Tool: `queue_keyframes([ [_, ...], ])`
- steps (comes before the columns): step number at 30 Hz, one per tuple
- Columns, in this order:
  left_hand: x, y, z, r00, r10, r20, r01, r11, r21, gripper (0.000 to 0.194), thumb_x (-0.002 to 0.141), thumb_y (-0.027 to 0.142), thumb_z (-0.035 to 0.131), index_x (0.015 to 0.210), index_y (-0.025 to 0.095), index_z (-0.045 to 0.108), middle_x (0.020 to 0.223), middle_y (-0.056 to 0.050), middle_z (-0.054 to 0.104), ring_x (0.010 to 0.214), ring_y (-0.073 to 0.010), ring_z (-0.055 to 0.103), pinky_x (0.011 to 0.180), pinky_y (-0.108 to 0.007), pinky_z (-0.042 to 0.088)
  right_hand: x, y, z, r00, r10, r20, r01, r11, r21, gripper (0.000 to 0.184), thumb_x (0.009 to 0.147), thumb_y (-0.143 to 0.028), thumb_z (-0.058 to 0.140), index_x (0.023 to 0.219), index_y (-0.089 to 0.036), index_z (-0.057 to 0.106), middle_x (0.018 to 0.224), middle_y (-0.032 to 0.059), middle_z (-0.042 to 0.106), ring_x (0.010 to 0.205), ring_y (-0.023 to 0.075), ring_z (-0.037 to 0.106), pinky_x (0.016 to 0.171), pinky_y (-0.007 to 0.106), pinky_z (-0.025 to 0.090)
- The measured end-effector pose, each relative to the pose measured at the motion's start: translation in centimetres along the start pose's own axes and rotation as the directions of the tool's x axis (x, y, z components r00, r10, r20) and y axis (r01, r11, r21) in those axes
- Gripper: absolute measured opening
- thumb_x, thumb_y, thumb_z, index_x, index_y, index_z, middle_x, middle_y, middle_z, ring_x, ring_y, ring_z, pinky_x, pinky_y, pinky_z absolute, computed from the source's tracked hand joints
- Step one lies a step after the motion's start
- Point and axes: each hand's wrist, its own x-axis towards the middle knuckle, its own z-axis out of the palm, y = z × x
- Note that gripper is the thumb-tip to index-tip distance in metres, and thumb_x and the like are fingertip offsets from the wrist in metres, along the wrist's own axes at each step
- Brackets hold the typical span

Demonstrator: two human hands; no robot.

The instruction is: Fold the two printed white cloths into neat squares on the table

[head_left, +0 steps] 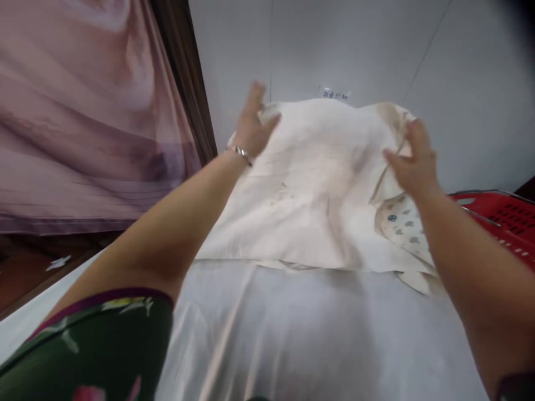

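A cream-white cloth piece (292,184), perhaps a garment, lies spread on a white-covered surface. Its right side bears a spotted patch (403,225) beside folded beige-edged flaps. My left hand (253,125), with a bracelet at the wrist, is over the cloth's far left corner, thumb and fingers apart and slightly blurred. At the far right corner, my right hand (416,161) has its thumb spread from the fingers, close to a folded edge. Whether either hand touches the fabric is hard to tell.
The white sheet (284,328) reaches toward me with creases. To the right stands a red plastic basket (501,217). A pink curtain (92,122) hangs at the left. Behind is a pale wall (334,44) with a small handwritten label (334,94).
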Motion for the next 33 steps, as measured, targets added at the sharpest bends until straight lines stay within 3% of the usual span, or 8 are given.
queue_keyframes([
  [3, -9.6, 0.9, 1.8, 0.927, 0.188, 0.325, -0.190, 0.981, -0.026, 0.044, 0.080, 0.043, 0.053, 0.120, 0.024, 0.052, 0.133, 0.001, 0.049, 0.123, -0.0209, 0.045, 0.099, -0.040, 0.040, -9.2, -1.4, 2.5, 0.927, -0.170, 0.334, 0.134, 0.983, 0.129, 0.044, 0.087, -0.034, 0.048, 0.125, -0.013, 0.052, 0.131, 0.0095, 0.051, 0.122, 0.0181, 0.045, 0.099, 0.033, 0.038],
  [6, -20.9, -1.8, 1.8, 0.807, -0.049, 0.589, 0.031, 0.999, 0.041, 0.029, 0.082, 0.042, 0.046, 0.102, 0.030, 0.063, 0.092, 0.004, 0.069, 0.092, -0.0199, 0.065, 0.082, -0.041, 0.052, -19.4, -1.1, 3.8, 0.799, -0.082, 0.595, -0.006, 0.989, 0.145, 0.030, 0.087, -0.034, 0.047, 0.108, -0.023, 0.064, 0.120, 0.0048, 0.061, 0.114, 0.0207, 0.053, 0.097, 0.037, 0.043],
  [8, -26.5, -4.4, 1.2, 0.764, -0.138, 0.630, 0.085, 0.990, 0.114, 0.025, 0.081, 0.040, 0.046, 0.097, 0.037, 0.064, 0.095, 0.005, 0.069, 0.089, -0.0194, 0.066, 0.080, -0.038, 0.053, -24.4, 0.2, 3.8, 0.754, 0.045, 0.656, -0.104, 0.993, 0.052, 0.032, 0.087, -0.034, 0.043, 0.109, -0.024, 0.065, 0.119, 0.0058, 0.061, 0.111, 0.0224, 0.056, 0.092, 0.039, 0.047],
  [11, -30.8, -7.4, 0.6, 0.802, -0.189, 0.567, 0.090, 0.976, 0.198, 0.028, 0.070, 0.034, 0.057, 0.096, 0.039, 0.064, 0.101, 0.004, 0.067, 0.099, -0.0195, 0.063, 0.087, -0.036, 0.052, -28.4, 2.2, 3.2, 0.738, 0.110, 0.666, -0.092, 0.994, -0.061, 0.034, 0.084, -0.031, 0.044, 0.111, -0.024, 0.063, 0.120, 0.0084, 0.060, 0.111, 0.0260, 0.055, 0.095, 0.044, 0.044],
  [18, -30.7, -8.8, 3.2, 0.832, -0.116, 0.543, -0.031, 0.966, 0.255, 0.030, 0.072, 0.021, 0.050, 0.097, 0.032, 0.062, 0.101, 0.000, 0.066, 0.101, -0.0199, 0.061, 0.091, -0.034, 0.048, -28.3, 2.0, 5.3, 0.760, 0.103, 0.642, -0.059, 0.994, -0.089, 0.041, 0.080, -0.019, 0.040, 0.117, -0.018, 0.058, 0.118, 0.0111, 0.059, 0.110, 0.0239, 0.053, 0.095, 0.040, 0.042],
  [23, -28.4, -8.0, 3.9, 0.869, -0.233, 0.437, 0.081, 0.937, 0.339, 0.022, 0.073, 0.016, 0.046, 0.082, 0.026, 0.063, 0.083, -0.003, 0.066, 0.084, -0.0223, 0.066, 0.075, -0.035, 0.051, -26.7, 1.7, 6.8, 0.777, 0.178, 0.604, -0.115, 0.983, -0.142, 0.036, 0.083, -0.019, 0.032, 0.096, -0.021, 0.065, 0.106, 0.0100, 0.063, 0.102, 0.0259, 0.057, 0.090, 0.040, 0.042],
  [29, -24.9, -4.3, -3.1, 0.918, -0.227, 0.325, 0.105, 0.929, 0.354, 0.027, 0.083, 0.024, 0.039, 0.100, 0.021, 0.059, 0.100, -0.007, 0.066, 0.090, -0.0229, 0.063, 0.079, -0.036, 0.048, -24.6, 1.2, 0.7, 0.845, 0.340, 0.413, -0.365, 0.931, -0.021, 0.026, 0.079, -0.034, 0.035, 0.084, -0.022, 0.058, 0.080, 0.0066, 0.065, 0.078, 0.0235, 0.061, 0.071, 0.034, 0.049],
  [33, -26.1, 1.6, -10.0, 0.837, 0.063, 0.543, -0.233, 0.939, 0.251, 0.021, 0.087, 0.035, 0.045, 0.095, 0.021, 0.058, 0.084, -0.003, 0.065, 0.076, -0.0157, 0.062, 0.068, -0.027, 0.045, -26.6, -0.3, -7.7, 0.857, 0.383, 0.344, -0.401, 0.916, -0.019, 0.025, 0.078, -0.037, 0.040, 0.081, -0.022, 0.060, 0.075, 0.0029, 0.065, 0.071, 0.0219, 0.063, 0.063, 0.030, 0.051],
])
